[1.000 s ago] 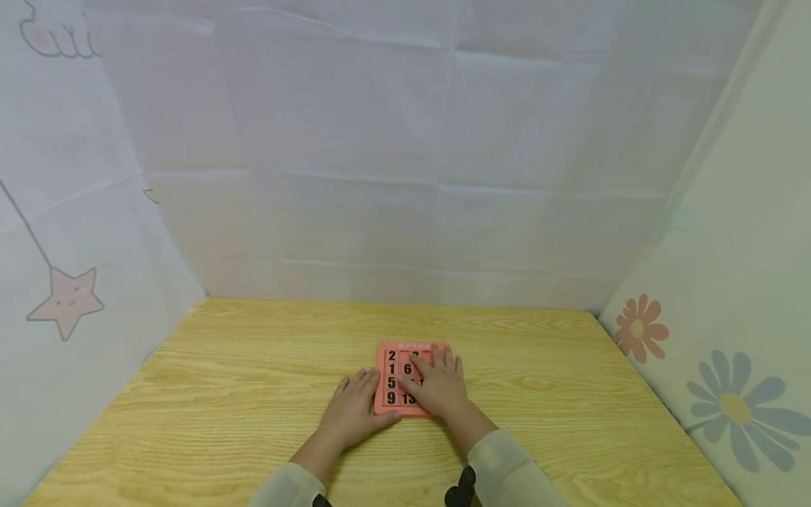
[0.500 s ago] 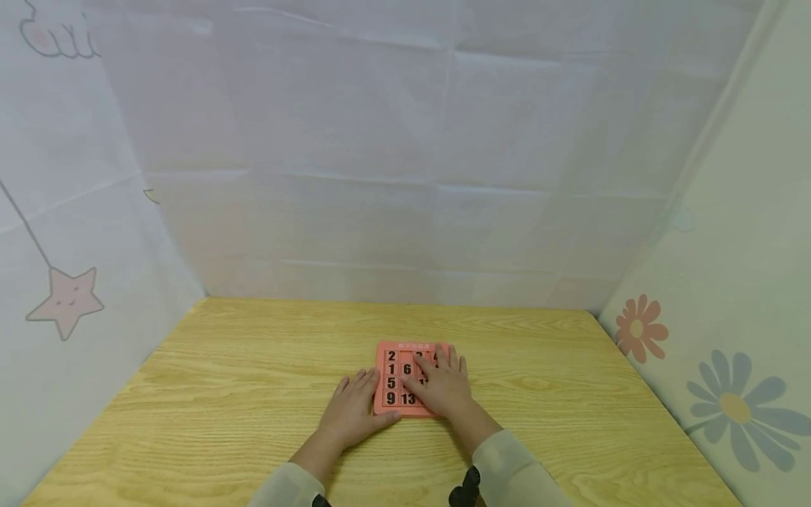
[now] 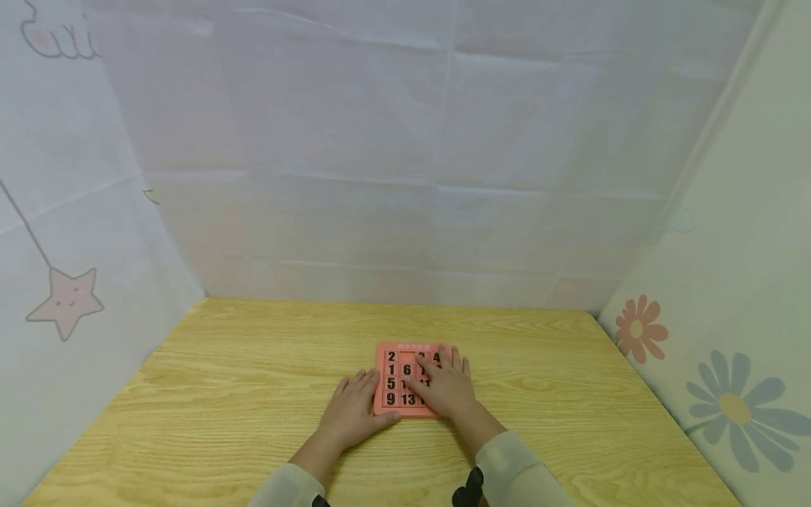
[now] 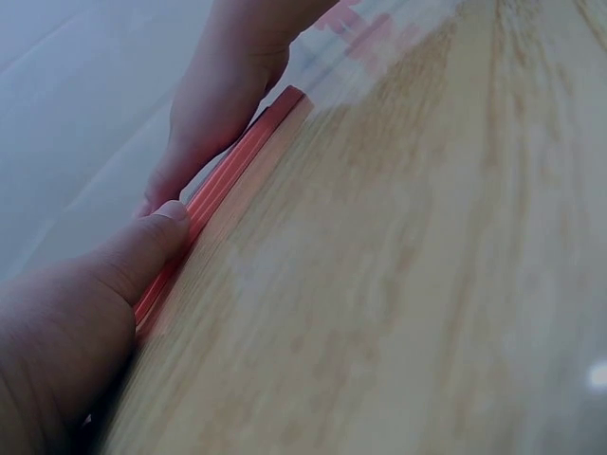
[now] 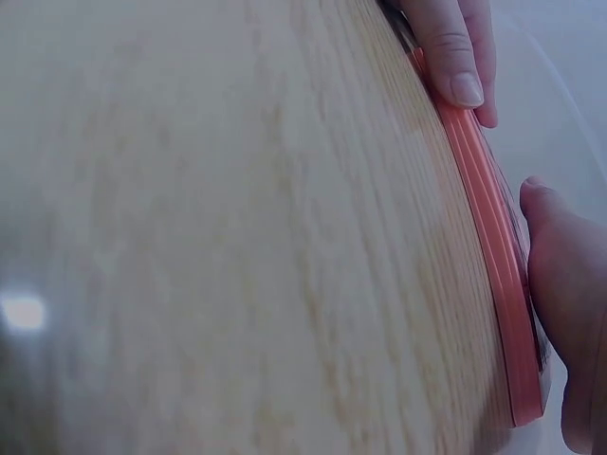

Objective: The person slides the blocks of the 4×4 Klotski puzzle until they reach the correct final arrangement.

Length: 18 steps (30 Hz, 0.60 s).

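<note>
On the table lies a pink number slide puzzle (image 3: 391,399) with black-numbered tiles. A bare slot shows in its top row, between 2 and 3. My left hand (image 3: 350,414) holds the near left corner, fingers along the left side and thumb against the near edge; the left wrist view shows that thumb (image 4: 152,248) on the pink edge. Spread over the puzzle's right half is my right hand (image 3: 448,389), its index finger at the tile 3 and its thumb reaching the middle tiles. It hides several tiles on the right. In the right wrist view the puzzle's near edge (image 5: 493,256) runs beside the right hand (image 5: 574,284).
The wooden table (image 3: 253,366) extends around the puzzle. A pale cloth backdrop (image 3: 355,211) rises behind the table, with printed side cloths left and right showing a star (image 3: 66,303) and flowers (image 3: 735,408).
My right hand has slid slightly right, and the tile 3 has shifted right with it, widening the slot beside 2. The left hand and the puzzle's frame have stayed put.
</note>
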Tool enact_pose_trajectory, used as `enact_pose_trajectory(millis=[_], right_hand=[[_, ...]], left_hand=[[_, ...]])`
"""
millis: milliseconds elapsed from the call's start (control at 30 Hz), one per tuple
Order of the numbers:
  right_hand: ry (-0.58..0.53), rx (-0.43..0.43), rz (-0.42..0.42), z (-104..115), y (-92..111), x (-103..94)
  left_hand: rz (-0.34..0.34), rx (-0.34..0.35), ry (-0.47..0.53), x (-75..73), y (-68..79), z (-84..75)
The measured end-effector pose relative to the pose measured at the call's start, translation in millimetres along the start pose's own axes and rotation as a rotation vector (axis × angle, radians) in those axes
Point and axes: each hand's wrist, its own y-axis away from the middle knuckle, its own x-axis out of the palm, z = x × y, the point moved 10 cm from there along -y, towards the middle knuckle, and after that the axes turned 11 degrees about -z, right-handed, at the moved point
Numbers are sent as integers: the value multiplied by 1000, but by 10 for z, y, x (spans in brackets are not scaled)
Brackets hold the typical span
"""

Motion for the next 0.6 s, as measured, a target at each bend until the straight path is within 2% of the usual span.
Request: enact_pose_trajectory(millis=[600], right_hand=[[-30, 4, -7, 29, -3, -8]], left_hand=[[8, -5, 7, -16, 8, -21]])
